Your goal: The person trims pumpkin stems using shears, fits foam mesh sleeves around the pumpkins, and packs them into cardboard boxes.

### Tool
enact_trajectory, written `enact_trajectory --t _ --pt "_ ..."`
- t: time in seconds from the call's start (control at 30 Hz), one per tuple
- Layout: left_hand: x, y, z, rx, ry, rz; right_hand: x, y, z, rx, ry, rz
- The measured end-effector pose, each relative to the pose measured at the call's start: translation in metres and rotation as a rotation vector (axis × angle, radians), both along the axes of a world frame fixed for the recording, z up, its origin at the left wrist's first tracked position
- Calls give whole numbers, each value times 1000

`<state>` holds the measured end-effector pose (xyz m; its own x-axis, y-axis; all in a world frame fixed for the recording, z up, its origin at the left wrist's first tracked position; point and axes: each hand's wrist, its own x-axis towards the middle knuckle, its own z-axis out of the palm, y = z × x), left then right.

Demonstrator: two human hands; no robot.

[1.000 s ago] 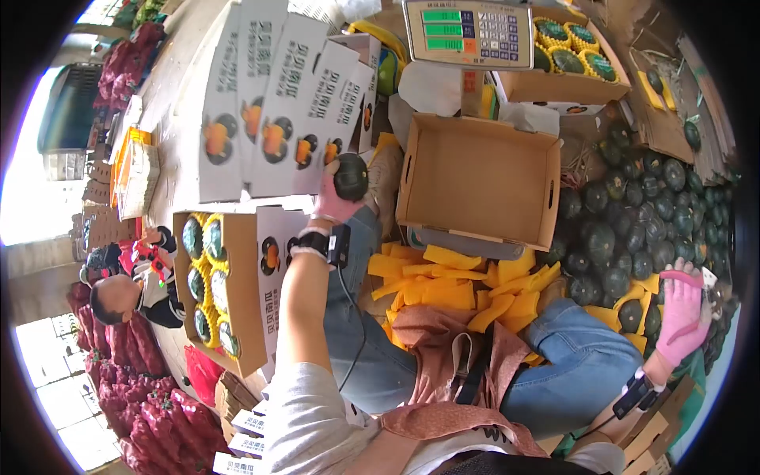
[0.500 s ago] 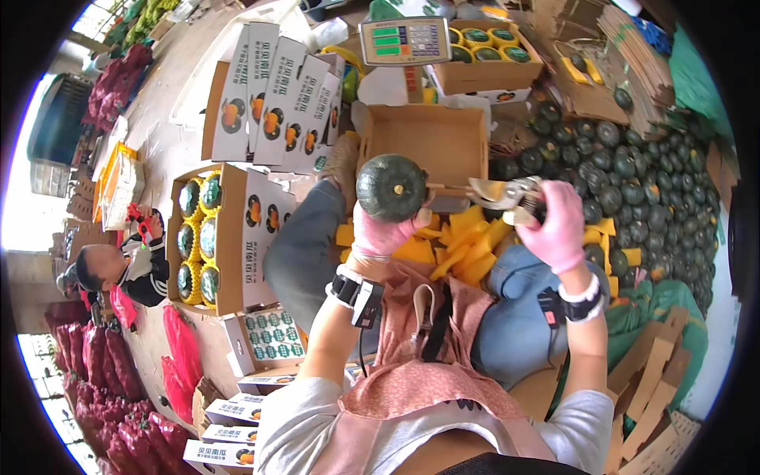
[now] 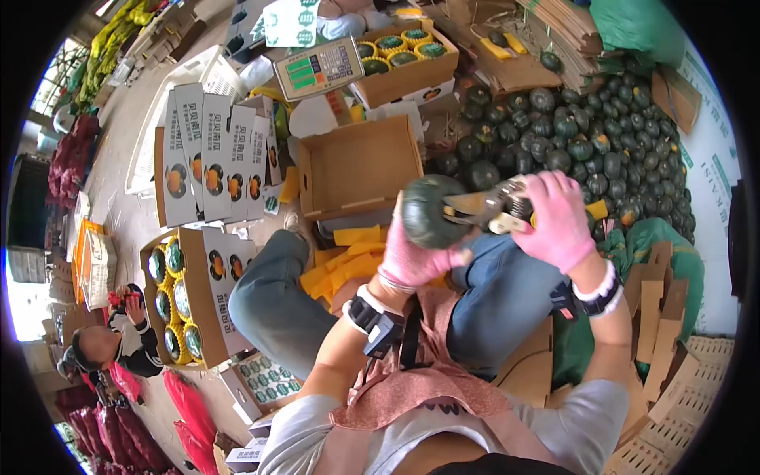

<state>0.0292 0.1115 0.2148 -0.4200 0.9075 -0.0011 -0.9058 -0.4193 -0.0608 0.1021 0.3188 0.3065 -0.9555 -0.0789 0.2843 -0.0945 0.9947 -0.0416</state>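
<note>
**Left hand (image 3: 413,260) cups a pumpkin (image 3: 427,212); right hand (image 3: 560,226) holds shears (image 3: 511,204) to it**

Largest is the heap of dark green pumpkins (image 3: 582,146), beyond the person's right knee. Beside it, a white sheet (image 3: 712,253) carries letters that seem to read KAISI. On the left, standing cartons (image 3: 214,158) are printed 贝贝南瓜 above orange-and-black pictures, and an open brown carton (image 3: 360,170) sits between them and the heap. The scale (image 3: 318,70) beyond has green displays, their figures too small to read.

Both forearms reach inward with elbows bent, bringing the pink-gloved hands together above the knees. The left is half curled with the palm turned up, fingers round the pumpkin's far side and thumb stretched out beneath. The right, its back facing up, is closed around the handles of the shears. Smallest of all, the blades point left and overlap the pumpkin's side; blur hides whether they touch it.
</note>
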Motion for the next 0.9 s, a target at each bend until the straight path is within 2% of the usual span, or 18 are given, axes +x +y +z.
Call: enact_trajectory --t 0.07,0.13,0.17,0.2,0.37,0.4,0.43,0.47,0.5,0.53,0.6,0.67,0.7,0.73,0.77,0.8,0.83,0.9 --pt "-1 21 18 32 111 -83 11 31 2 13 -6 -39" --pt "-8 52 2 82 215 -224 21 58 10 2 -39 -109" --pt "-14 63 14 -23 333 -264 26 72 12 15 -18 -147" --pt "-17 81 16 26 348 -310 29 84 13 27 1 -191" --pt "-44 165 30 -140 143 -153 23 111 0 -231 10 -416" --pt "-53 177 13 -71 68 -198 20 117 -15 -295 -40 -447" --pt "-65 181 -8 156 128 -251 17 125 -33 -425 -15 -475" --pt "-73 174 -21 26 94 -231 16 135 -43 -534 -92 -552" --pt "-81 161 -24 -262 252 -86 16 149 -58 -582 -124 -637" --pt "-95 139 -35 -388 209 -107 17 164 -72 -634 -158 -721" --pt "-123 97 -75 -619 358 14 15 194 -103 -785 -100 -781" --pt "-153 52 -113 -950 382 114 8 223 -142 -1420 0 -844" --pt "-166 39 -121 -1159 538 166 -7 230 -149 -1517 12 -846" --pt "-194 22 -142 -1346 794 234 -30 252 -200 -1579 92 -837" --pt "-206 19 -149 -1530 925 224 -49 253 -219 -1611 160 -820" --pt "-215 1 -177 -1871 1500 317 -64 248 -240 -1647 230 -808" --pt "-223 1 -186 -1939 1604 309 -72 251 -274 -1641 193 -807" --pt "-230 -4 -195 -2012 1725 171 -90 225 -282 -1716 60 -928"
